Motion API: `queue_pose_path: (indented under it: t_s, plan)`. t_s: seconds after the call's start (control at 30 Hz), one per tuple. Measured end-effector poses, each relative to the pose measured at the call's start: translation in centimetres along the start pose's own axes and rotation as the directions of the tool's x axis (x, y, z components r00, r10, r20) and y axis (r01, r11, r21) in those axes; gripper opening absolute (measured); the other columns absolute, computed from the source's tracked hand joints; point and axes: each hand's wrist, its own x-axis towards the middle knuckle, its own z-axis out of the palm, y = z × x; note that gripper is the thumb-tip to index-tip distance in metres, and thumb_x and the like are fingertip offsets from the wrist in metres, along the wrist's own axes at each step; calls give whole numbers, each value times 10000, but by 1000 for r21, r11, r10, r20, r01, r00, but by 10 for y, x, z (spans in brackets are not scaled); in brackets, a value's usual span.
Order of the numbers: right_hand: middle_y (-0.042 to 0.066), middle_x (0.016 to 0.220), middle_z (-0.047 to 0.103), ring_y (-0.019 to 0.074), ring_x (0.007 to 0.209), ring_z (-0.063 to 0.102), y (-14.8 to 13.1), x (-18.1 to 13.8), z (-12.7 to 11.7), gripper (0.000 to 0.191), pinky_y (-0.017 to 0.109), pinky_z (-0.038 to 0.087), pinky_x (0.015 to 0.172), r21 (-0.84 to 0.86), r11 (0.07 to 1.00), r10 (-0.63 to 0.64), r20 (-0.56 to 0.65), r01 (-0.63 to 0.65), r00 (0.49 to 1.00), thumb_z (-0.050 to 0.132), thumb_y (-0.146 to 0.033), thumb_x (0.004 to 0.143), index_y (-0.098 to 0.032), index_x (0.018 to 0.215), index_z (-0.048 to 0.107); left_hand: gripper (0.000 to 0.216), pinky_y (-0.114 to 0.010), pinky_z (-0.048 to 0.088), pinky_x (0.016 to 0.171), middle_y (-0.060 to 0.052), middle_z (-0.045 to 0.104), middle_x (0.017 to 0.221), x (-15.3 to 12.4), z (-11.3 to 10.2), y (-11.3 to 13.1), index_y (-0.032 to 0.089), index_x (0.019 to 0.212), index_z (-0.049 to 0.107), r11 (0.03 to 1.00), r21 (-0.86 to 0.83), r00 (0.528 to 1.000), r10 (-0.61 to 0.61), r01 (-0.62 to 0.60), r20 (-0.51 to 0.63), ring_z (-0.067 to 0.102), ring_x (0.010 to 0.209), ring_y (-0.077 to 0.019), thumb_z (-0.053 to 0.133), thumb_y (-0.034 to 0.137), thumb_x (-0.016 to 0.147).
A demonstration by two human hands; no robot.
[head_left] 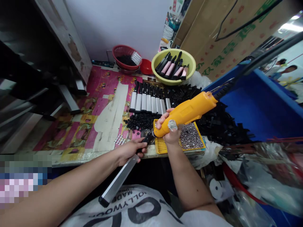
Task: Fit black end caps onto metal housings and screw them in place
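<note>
In my left hand [130, 152] is a silver metal bar [120, 178] with black ends, slanting down toward my shirt. My fingers close round its black upper part. My right hand [170, 136] grips a yellow electric screwdriver [190, 109], its tip meeting the bar's black end near my left thumb. Whether a screw sits at the tip is hidden. Below the screwdriver lies a yellow tray [161, 148] with many small screws [190, 135]. Beyond it, several similar silver bars [148, 102] stand in a row, with small black rings [139, 121] piled in front.
A yellow bowl [155, 74] of pink and black handled pieces stands at the back, beside red baskets [119, 52]. Black parts [215, 129] heap up at right, by a blue bin [251, 101]. Small shiny pieces [120, 139] lie left of the tray. A cable [258, 60] trails off right.
</note>
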Motion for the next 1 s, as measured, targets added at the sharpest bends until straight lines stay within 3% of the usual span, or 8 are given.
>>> queue_pose_path:
  t_s: [0.2, 0.3, 0.43, 0.57, 0.7, 0.77, 0.87, 1.0]
  plan:
    - [-57, 684, 493, 82, 449, 491, -4, -3, 7, 425, 242, 423, 438, -38, 999, -39, -19, 38, 999, 607, -449, 694, -257, 1025, 422, 413, -168, 401, 415, 38, 455, 660, -7, 3, 0, 242, 1121, 397, 1000, 19, 1000, 14, -14, 14, 418, 461, -64, 608, 319, 774]
    - [-55, 693, 499, 87, 464, 499, -18, -6, 13, 427, 239, 421, 441, -47, 997, -56, -57, 54, 997, 625, -408, 703, -270, 1050, 418, 501, -224, 434, 461, -5, 523, 771, -33, -3, -11, 243, 1157, 396, 967, 210, 989, 148, -144, -3, 484, 550, -112, 643, 351, 735]
    - [-37, 687, 513, 110, 476, 498, -44, -3, 19, 426, 261, 430, 426, 46, 999, 6, 80, -10, 997, 589, -511, 700, -274, 1028, 456, 324, -256, 425, 635, -18, 570, 848, -71, -16, -28, 215, 1002, 498, 633, 659, 849, 529, -405, 14, 514, 716, -161, 641, 274, 717]
    - [-19, 663, 530, 126, 461, 491, -67, 8, 21, 435, 267, 414, 390, 49, 997, 41, 240, -54, 970, 573, -555, 701, -266, 1016, 492, 201, -257, 379, 646, -13, 602, 789, -87, -23, -21, 215, 920, 547, 424, 843, 800, 600, -332, 13, 534, 712, -182, 598, 251, 729]
    - [-5, 697, 552, 143, 484, 520, -85, 19, 10, 457, 282, 417, 406, -78, 996, -46, 83, 53, 995, 588, -516, 693, -267, 1069, 509, 223, -255, 389, 639, -15, 632, 791, -82, -35, 26, 216, 915, 590, 424, 844, 791, 612, -328, 0, 573, 722, -193, 628, 284, 706]
    - [-12, 679, 547, 142, 469, 513, -91, 23, -2, 433, 292, 417, 416, -142, 986, -90, -30, 85, 995, 589, -470, 695, -262, 1069, 524, 271, -262, 405, 647, -25, 647, 827, -71, -45, 63, 207, 951, 607, 458, 811, 726, 685, -365, -60, 587, 742, -197, 632, 340, 716]
    - [-23, 660, 531, 132, 466, 500, -96, 26, -19, 391, 303, 420, 432, -266, 954, -199, -217, 139, 955, 645, -363, 658, -259, 1027, 567, 267, -274, 415, 666, -60, 637, 820, -40, -59, 120, 143, 868, 641, 431, 826, 505, 836, -363, -215, 579, 791, -205, 614, 380, 747]
    - [35, 824, 594, 185, 618, 568, -99, 20, -31, 419, 419, 473, 551, -389, 915, -279, -412, 109, 868, 742, -304, 564, -312, 969, 633, 279, -307, 469, 674, -64, 618, 836, 13, -72, 166, 100, 912, 604, 448, 836, 459, 844, -316, -279, 584, 746, -157, 527, 359, 844]
